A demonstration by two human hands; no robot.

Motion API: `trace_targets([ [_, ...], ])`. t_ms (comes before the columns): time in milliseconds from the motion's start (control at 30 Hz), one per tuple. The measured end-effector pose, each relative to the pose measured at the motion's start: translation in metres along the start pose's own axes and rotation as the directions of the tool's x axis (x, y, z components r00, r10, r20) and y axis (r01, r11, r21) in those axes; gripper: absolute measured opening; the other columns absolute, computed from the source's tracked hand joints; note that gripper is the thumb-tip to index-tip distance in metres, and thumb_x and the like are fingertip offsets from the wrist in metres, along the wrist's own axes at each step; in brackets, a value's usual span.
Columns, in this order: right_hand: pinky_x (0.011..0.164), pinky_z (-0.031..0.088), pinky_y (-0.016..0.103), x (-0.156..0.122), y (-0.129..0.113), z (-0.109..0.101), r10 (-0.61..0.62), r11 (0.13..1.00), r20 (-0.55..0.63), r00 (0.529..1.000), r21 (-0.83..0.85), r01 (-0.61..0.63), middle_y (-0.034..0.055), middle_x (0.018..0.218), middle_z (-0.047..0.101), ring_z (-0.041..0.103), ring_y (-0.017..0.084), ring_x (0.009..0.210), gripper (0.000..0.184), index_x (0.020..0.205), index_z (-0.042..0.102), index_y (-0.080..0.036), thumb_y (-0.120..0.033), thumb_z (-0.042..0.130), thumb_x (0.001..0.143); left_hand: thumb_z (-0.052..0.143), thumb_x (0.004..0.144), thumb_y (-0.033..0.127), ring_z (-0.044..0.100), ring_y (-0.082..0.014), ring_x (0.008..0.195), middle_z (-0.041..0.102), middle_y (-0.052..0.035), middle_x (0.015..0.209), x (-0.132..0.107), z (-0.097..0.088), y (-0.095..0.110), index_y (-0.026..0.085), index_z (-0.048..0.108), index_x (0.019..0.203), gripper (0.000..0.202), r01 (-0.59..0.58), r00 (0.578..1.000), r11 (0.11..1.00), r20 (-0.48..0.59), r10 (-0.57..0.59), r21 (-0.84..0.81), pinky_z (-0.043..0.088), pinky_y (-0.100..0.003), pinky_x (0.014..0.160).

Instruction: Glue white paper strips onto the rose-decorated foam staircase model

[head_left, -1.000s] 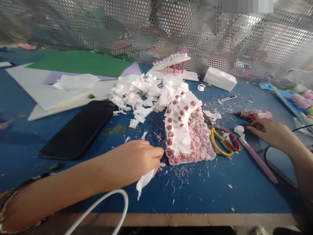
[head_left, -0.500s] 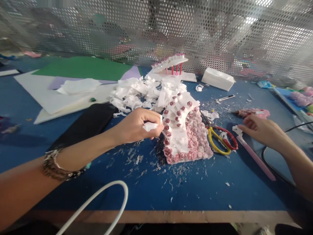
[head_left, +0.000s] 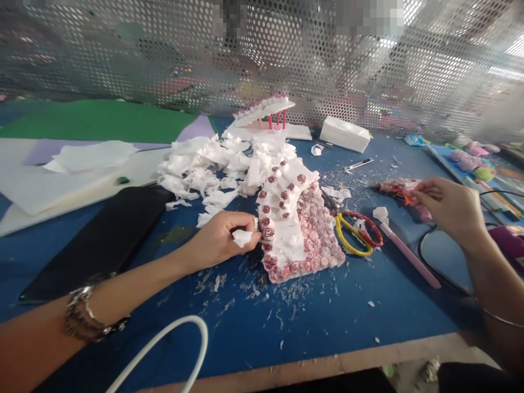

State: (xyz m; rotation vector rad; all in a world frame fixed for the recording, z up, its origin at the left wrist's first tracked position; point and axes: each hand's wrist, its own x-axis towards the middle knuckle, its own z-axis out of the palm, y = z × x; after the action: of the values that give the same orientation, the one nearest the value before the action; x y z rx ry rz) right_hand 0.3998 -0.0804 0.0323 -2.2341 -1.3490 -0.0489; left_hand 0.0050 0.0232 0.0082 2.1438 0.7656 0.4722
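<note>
The left hand [head_left: 221,243] pinches a white paper scrap [head_left: 241,238] just left of the rose piece [head_left: 291,240], which runs up and down mid-frame. The right hand [head_left: 450,210] is far right, and I cannot tell its grip.

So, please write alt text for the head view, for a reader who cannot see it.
A left hand pinches a white scrap beside a curved piece covered with pink rosettes; the right hand rests on a pink tool near scissors.

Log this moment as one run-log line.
left hand: pinching white paper scrap | beside: rose-covered foam piece | right hand: touching pink tool
</note>
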Motion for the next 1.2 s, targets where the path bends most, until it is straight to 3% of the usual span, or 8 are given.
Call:
trace_targets([
  [233, 0.062, 0.046, 0.023, 0.001, 0.009, -0.011, 0.100, 0.984, 0.036, 0.994, -0.149, -0.094, 0.0030, 0.071, 0.067, 0.062, 0.012, 0.061, 0.020, 0.081, 0.056, -0.020, -0.039, 0.052, 0.077, 0.044, 0.081, 0.028, 0.034, -0.0052, 0.048, 0.040, 0.0039, 0.052, 0.000, -0.002, 0.003, 0.017, 0.037, 0.052, 0.033, 0.034, 0.999, 0.999, -0.010, -0.034, -0.029, 0.028, -0.021, 0.051],
  [400, 0.070, 0.038, 0.046, 0.009, 0.030, -0.013, 0.136, 0.868, -0.052, 0.989, -0.475, -0.145, 0.0161, 0.076, 0.063, 0.059, 0.034, 0.084, 0.045, 0.069, 0.057, -0.020, -0.061, 0.040, 0.075, 0.044, 0.081, 0.027, 0.038, -0.0055, 0.051, 0.041, 0.0035, 0.053, 0.001, -0.002, 0.007, 0.016, 0.038, 0.053, 0.031, 0.055, 0.998, 0.997, -0.021, -0.056, -0.047, 0.031, -0.020, 0.052],
  [467, 0.066, 0.037, 0.044, 0.011, 0.039, -0.007, 0.140, 0.804, 0.037, 0.989, -0.587, -0.092, 0.0165, 0.082, 0.063, 0.058, 0.035, 0.081, 0.051, 0.080, 0.059, -0.022, -0.067, 0.037, 0.073, 0.045, 0.081, 0.027, 0.038, -0.0052, 0.051, 0.039, 0.0039, 0.054, 0.001, -0.002, 0.008, 0.016, 0.037, 0.054, 0.030, 0.069, 0.997, 0.996, -0.031, -0.071, -0.056, 0.031, -0.019, 0.053],
  [600, 0.060, 0.036, 0.034, 0.019, 0.055, 0.009, 0.104, 0.784, 0.245, 0.964, -0.617, 0.072, 0.0164, 0.085, 0.062, 0.058, 0.028, 0.074, 0.049, 0.100, 0.054, -0.016, -0.056, 0.035, 0.079, 0.046, 0.081, 0.026, 0.037, -0.0045, 0.051, 0.042, 0.0051, 0.063, 0.001, -0.001, 0.008, 0.018, 0.041, 0.075, 0.011, 0.116, 0.989, 0.988, -0.078, -0.124, -0.103, 0.031, -0.019, 0.051],
  [700, 0.061, 0.036, 0.034, 0.023, 0.057, 0.009, 0.088, 0.793, 0.175, 0.981, -0.608, 0.037, 0.0215, 0.088, 0.061, 0.057, 0.028, 0.075, 0.049, 0.112, 0.047, -0.009, -0.044, 0.027, 0.084, 0.042, 0.084, 0.029, 0.026, -0.0052, 0.043, 0.031, 0.0084, 0.053, 0.001, 0.000, 0.004, 0.020, 0.039, 0.093, 0.013, 0.176, 0.979, 0.972, -0.071, -0.189, -0.154, 0.022, -0.020, 0.043],
  [867, 0.059, 0.036, 0.033, 0.005, 0.012, -0.016, 0.027, 0.837, -0.090, 0.996, -0.543, -0.072, 0.0191, 0.097, 0.059, 0.055, 0.026, 0.078, 0.053, 0.123, 0.040, -0.013, -0.047, 0.024, 0.085, 0.032, 0.090, 0.028, 0.036, -0.0066, 0.046, 0.035, 0.0067, 0.058, 0.003, 0.002, -0.001, 0.020, 0.032, 0.106, 0.018, 0.122, 0.987, 0.955, -0.066, -0.145, -0.269, 0.032, -0.020, 0.048],
  [967, 0.057, 0.037, 0.032, -0.019, -0.033, -0.021, -0.190, 0.876, -0.037, 0.981, -0.458, 0.152, 0.0126, 0.088, 0.059, 0.054, 0.023, 0.072, 0.054, 0.119, 0.042, -0.016, -0.052, 0.039, 0.079, 0.031, 0.090, 0.022, 0.042, -0.0051, 0.049, 0.041, 0.0052, 0.065, 0.003, 0.002, -0.001, 0.019, 0.032, 0.107, 0.018, 0.125, 0.987, 0.959, -0.070, -0.147, -0.254, 0.035, -0.019, 0.051],
  [1200, 0.051, 0.041, 0.028, -0.050, -0.095, 0.011, -0.670, 0.676, 0.023, 0.742, -0.392, 0.624, 0.0096, 0.093, 0.059, 0.059, 0.020, 0.071, 0.059, 0.114, 0.042, -0.015, -0.063, 0.038, 0.080, 0.032, 0.092, 0.024, 0.037, -0.0031, 0.044, 0.037, 0.0068, 0.064, 0.005, 0.005, -0.012, 0.020, 0.035, 0.106, 0.015, 0.038, 0.987, 0.920, -0.131, -0.096, -0.389, 0.033, -0.018, 0.046],
])
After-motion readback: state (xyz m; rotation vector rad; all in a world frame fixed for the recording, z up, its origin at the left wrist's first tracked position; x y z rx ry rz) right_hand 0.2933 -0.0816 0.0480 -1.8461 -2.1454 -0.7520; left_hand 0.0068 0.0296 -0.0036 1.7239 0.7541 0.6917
